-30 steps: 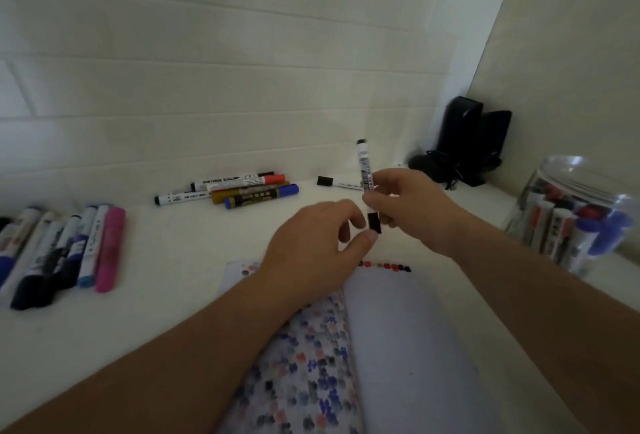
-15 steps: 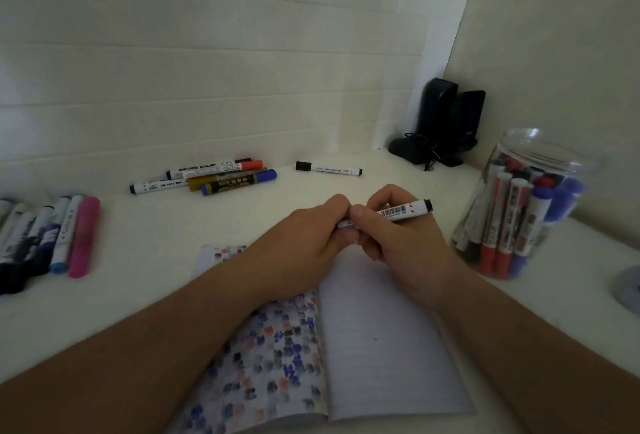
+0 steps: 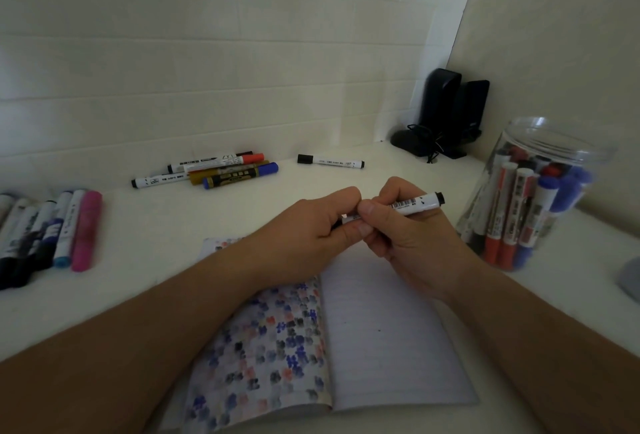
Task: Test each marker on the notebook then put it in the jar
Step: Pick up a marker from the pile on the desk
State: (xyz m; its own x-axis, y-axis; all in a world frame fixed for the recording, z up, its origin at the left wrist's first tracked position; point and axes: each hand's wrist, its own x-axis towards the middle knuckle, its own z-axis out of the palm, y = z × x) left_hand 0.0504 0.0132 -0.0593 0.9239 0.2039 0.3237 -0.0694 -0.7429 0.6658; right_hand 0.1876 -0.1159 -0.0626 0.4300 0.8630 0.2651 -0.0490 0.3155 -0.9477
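A white marker [image 3: 414, 204] with a barcode and a black rear end lies nearly level above the open notebook [image 3: 388, 336]. My right hand [image 3: 401, 236] grips its barrel. My left hand [image 3: 311, 229] pinches its near end, where the cap is hidden by my fingers. The notebook's left page is covered with colour dabs; the right page is lined and almost blank. A clear jar [image 3: 533, 191] holding several red, blue and black markers stands at the right.
Several markers [image 3: 214, 170] lie by the back wall, and a single white one [image 3: 330, 161] to their right. A row of thicker markers [image 3: 52, 233] sits at the left. Black speakers [image 3: 446, 111] fill the corner. A grey object [image 3: 630, 278] is at the right edge.
One second ago my right hand held the marker upright while my left held the black cap below it. Now the marker lies level above the notebook with both hands together on it.
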